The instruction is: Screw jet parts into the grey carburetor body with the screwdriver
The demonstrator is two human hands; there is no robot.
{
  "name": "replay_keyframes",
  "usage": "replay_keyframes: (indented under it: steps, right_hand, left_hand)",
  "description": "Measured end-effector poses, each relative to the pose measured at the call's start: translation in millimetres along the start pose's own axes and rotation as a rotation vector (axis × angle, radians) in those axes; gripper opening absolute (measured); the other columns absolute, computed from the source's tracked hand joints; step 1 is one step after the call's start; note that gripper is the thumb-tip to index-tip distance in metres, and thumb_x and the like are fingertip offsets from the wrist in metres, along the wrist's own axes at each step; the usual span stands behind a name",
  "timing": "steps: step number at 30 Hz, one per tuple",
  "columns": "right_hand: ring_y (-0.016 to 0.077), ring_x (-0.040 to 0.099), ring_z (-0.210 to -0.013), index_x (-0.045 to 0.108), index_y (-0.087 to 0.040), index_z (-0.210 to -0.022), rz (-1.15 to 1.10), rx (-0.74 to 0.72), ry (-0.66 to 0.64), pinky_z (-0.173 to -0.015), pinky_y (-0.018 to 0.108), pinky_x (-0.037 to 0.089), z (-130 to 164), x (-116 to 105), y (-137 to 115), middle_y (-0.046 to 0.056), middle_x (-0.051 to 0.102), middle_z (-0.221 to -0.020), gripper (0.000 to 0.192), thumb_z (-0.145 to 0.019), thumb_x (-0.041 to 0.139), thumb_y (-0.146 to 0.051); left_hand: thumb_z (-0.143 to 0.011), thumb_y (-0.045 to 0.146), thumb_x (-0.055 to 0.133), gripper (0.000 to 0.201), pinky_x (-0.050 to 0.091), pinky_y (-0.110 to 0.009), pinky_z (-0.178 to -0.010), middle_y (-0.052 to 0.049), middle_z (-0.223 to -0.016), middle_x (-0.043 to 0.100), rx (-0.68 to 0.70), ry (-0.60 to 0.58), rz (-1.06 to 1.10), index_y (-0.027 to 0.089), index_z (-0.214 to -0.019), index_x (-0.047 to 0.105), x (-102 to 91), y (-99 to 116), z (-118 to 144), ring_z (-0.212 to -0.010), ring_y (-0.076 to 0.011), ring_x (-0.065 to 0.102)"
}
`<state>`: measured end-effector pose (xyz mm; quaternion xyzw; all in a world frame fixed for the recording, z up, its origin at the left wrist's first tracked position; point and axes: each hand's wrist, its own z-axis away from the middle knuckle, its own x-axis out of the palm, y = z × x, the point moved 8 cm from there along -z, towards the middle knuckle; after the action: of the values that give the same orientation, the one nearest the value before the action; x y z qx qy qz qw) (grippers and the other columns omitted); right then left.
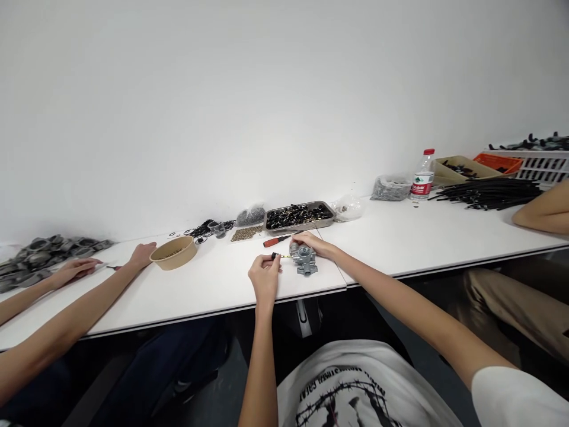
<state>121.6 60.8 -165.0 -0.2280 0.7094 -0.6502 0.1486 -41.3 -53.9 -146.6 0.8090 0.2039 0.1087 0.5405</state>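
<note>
Grey cast-metal valve body (304, 261) is steadied by the right hand (311, 243); small black-tipped brass pin (279, 256), pinched in the left hand (265, 276), lies just left, pointing at it.

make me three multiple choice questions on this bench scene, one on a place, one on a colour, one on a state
1. Where does the red-handled screwdriver lie?
A. in front of the grey metal tray of black parts
B. inside the tan paper bowl
C. beside the plastic water bottle

2. What colour is the bottle's cap?
A. blue
B. red
C. black

3. How does the right hand stand?
A. lifted in the air
B. flat on bare table
C. resting on the grey metal casting

Key: 1 A, it lies just before the tray; 2 B, the cap shows red; 3 C, fingers lie on the casting while the left hand pinches a small black-tipped part beside it.
</note>
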Motion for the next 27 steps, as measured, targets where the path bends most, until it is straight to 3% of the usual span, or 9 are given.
replay_keyframes:
  steps: [5,13,27]
  right_hand:
    - [0.0137,0.061,-0.062,0.070,-0.013,-0.073,-0.002,0.000,-0.008,-0.055,0.022,0.046,0,0,-1,0.006,0.069,-0.074,0.031,-0.082,0.070,-0.043]
    - [0.0143,0.062,-0.065,0.070,-0.012,-0.074,-0.032,-0.036,-0.029,-0.058,0.022,0.047,1,3,-4,0.006,0.069,-0.073,0.032,-0.082,0.070,-0.044]
    - [0.0144,0.060,-0.062,0.071,-0.013,-0.070,0.010,-0.073,0.053,-0.056,0.022,0.046,2,-2,-6,0.008,0.069,-0.071,0.041,-0.083,0.067,-0.051]
  left_hand:
    - [-0.068,0.040,0.076,0.029,0.050,-0.027,-0.055,-0.003,-0.057,0.067,-0.025,-0.027,-0.003,0.016,-0.073,0.061,3.8,-1,0,-0.051,-0.0178,0.065]
    - [-0.068,0.042,0.078,0.031,0.050,-0.027,-0.057,-0.004,-0.056,0.068,-0.051,0.024,0.030,0.015,-0.074,0.062,-7.7,-1,0,-0.052,-0.0186,0.066]
    - [-0.068,0.041,0.077,0.030,0.052,-0.028,-0.057,-0.004,-0.056,0.067,-0.050,-0.001,0.033,0.016,-0.073,0.060,-0.7,-4,6,-0.053,-0.0191,0.067]
